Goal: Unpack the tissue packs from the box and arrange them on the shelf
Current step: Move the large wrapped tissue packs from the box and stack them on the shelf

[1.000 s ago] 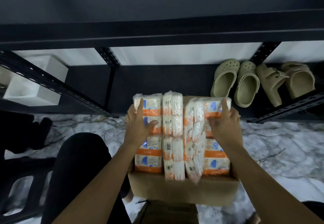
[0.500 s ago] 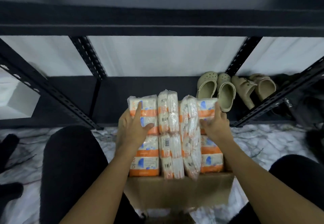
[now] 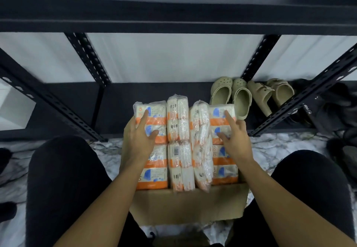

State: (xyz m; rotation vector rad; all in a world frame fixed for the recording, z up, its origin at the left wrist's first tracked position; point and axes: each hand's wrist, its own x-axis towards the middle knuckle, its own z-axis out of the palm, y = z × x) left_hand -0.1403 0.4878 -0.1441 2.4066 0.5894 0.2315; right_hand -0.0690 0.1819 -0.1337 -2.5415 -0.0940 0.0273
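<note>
A brown cardboard box [image 3: 185,206] stands on the floor between my knees, in front of a black metal shelf [image 3: 116,109]. Several white-and-orange tissue packs [image 3: 180,142] in clear wrap stand packed in it, their tops above the rim. My left hand [image 3: 140,138] lies on the left column of packs, index finger stretched out, thumb across a pack. My right hand [image 3: 234,138] rests on the right column, fingers spread. Neither hand has lifted a pack clear.
Two pairs of beige clogs [image 3: 231,97] sit on the lowest shelf board at the right, with dark bags [image 3: 336,107] beyond them. Slanted perforated black uprights [image 3: 63,107] cross left and right. The floor is white marble [image 3: 270,150]. A white box [image 3: 11,109] is at far left.
The view has tilted and shifted, so both knees now frame the box. My hands stay on the outer pack columns; my right fingers have spread wider.
</note>
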